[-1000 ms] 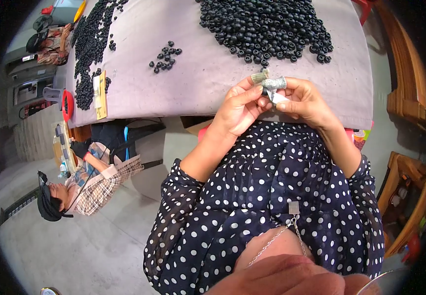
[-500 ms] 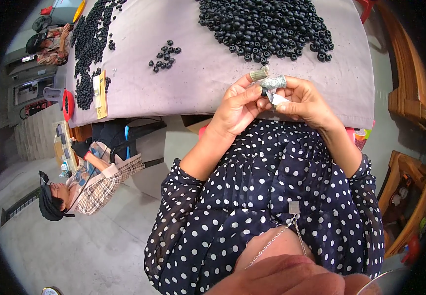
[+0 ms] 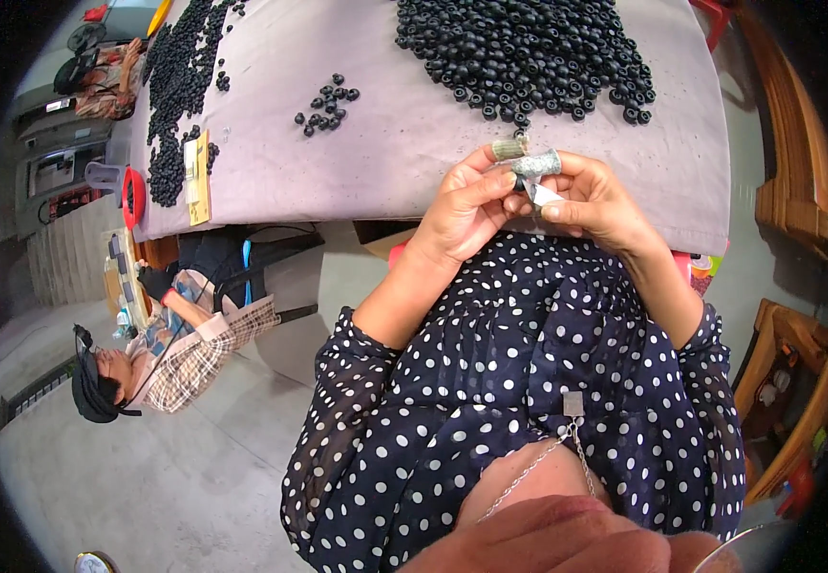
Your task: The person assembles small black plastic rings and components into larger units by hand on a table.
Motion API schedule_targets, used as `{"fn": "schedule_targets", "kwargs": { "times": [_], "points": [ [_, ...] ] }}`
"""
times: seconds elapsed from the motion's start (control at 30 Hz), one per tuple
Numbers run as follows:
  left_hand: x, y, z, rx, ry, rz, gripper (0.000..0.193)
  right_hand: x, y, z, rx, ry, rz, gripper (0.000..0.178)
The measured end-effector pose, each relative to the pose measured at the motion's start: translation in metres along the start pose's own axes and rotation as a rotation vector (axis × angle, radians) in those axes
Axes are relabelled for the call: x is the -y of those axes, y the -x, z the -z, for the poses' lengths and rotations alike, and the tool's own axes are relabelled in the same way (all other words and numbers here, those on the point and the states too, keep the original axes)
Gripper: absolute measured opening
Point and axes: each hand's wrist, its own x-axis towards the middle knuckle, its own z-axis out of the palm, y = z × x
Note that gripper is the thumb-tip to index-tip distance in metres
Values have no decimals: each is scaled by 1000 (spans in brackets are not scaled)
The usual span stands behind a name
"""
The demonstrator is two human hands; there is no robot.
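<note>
Just off the table's near edge, both my hands are together. My left hand [image 3: 467, 205] pinches a small round black part [image 3: 520, 182], mostly hidden by the fingers. In the fingers of my right hand [image 3: 600, 201] is a small pale blade-like piece [image 3: 547, 195] with a pointed end, held against the black part. A striped greenish finger sleeve [image 3: 509, 149] covers my left index finger, and a speckled grey-green sleeve [image 3: 536, 163] covers the right one. Beyond the hands lies a big pile of round black parts [image 3: 529, 57] with holes.
A light mauve cloth covers the table [image 3: 271, 153]. A small cluster of black parts [image 3: 328, 105] and a longer heap [image 3: 170, 105] lie to the left, near a yellow wooden strip [image 3: 200, 181] and a red basin [image 3: 133, 199]. A person in a plaid sleeve [image 3: 209, 368] sits left.
My hands keep nearly the same grip, with the pale piece turned slightly against the black part. The whole view has shifted a little.
</note>
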Motion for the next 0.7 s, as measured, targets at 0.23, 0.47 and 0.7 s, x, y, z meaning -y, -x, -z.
{"fn": "schedule_targets", "kwargs": {
  "times": [0.23, 0.47, 0.7],
  "points": [
    [-37, 9, 11, -100, -446, -288, 29, 1, 2, 10, -45, -50, -27, 33],
    [-118, 2, 65, -650, -1742, -924, 10, 14, 2, 15, -379, 91, 216, 29],
    [-41, -29, 7, -234, -1784, -1033, 13, 12, -1, 11, -388, 57, 168, 28]
  ]
}}
